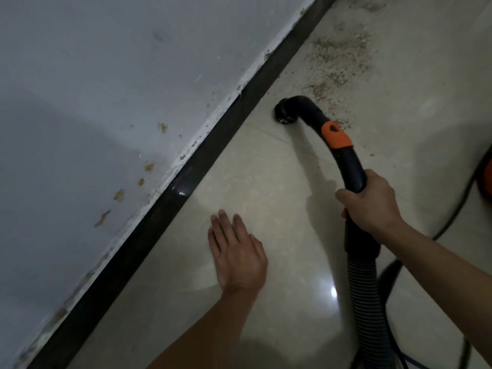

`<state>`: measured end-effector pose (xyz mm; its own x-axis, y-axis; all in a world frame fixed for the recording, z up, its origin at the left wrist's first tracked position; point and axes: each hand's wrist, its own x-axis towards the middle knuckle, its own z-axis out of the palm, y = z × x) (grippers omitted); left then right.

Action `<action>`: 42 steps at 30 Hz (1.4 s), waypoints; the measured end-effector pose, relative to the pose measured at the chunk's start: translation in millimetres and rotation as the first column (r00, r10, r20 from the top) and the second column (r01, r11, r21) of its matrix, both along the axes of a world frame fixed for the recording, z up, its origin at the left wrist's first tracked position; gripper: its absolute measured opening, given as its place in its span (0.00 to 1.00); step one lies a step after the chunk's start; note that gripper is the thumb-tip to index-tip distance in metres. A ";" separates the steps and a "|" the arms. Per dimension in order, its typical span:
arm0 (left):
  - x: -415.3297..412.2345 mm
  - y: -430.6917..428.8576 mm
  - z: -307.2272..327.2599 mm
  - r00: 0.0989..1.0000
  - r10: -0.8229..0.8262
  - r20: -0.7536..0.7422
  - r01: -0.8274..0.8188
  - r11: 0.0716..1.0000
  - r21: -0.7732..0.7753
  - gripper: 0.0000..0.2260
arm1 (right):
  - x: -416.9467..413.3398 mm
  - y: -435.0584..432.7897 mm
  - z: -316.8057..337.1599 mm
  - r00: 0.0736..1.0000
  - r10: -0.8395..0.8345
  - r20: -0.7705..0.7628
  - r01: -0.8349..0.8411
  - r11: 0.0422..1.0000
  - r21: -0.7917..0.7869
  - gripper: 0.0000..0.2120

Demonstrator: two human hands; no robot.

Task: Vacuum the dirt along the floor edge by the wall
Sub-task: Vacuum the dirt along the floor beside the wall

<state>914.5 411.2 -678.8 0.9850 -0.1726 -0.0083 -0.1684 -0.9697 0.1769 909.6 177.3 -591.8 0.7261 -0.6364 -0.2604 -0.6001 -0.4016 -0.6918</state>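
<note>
Near dirt [338,59], right hand [370,203] grips vacuum wand [346,158].

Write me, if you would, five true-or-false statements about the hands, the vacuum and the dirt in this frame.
1. The right hand grips the vacuum handle. True.
2. The left hand holds a brush. False: it is open, with straight fingers, and holds nothing.
3. The nozzle sits in the middle of the dirt patch. False: it is at the patch's near edge, and most of the dirt lies beyond it.
4. A dark skirting strip runs between the wall and the floor. True.
5. The collar on the handle is green. False: it is orange.
</note>
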 end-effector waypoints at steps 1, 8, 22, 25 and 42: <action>-0.1 -0.1 -0.1 1.000 0.000 -0.003 0.000 1.000 0.001 0.24 | 4.8 1.0 -0.6 1.000 0.015 -0.004 -0.015 1.000 -0.005 0.10; 0.1 0.4 -1.0 1.000 -0.004 -0.002 0.004 1.000 0.003 0.24 | 47.4 -1.7 -3.5 0.999 0.034 -0.011 -0.034 0.999 -0.008 0.11; 1.0 3.5 -0.6 1.000 0.005 -0.005 -0.006 0.999 -0.044 0.24 | 2.6 17.8 12.8 0.966 0.231 -0.120 -0.238 0.970 -0.048 0.12; 1.8 2.3 1.2 1.000 -0.003 -0.015 0.002 0.998 -0.058 0.23 | -60.6 24.4 10.3 0.975 0.183 -0.125 -0.186 0.982 -0.020 0.12; -18.0 -8.1 54.4 0.890 -0.142 -0.434 0.202 0.975 0.095 0.26 | -155.3 13.0 15.4 0.995 0.001 -0.103 0.003 0.999 0.035 0.11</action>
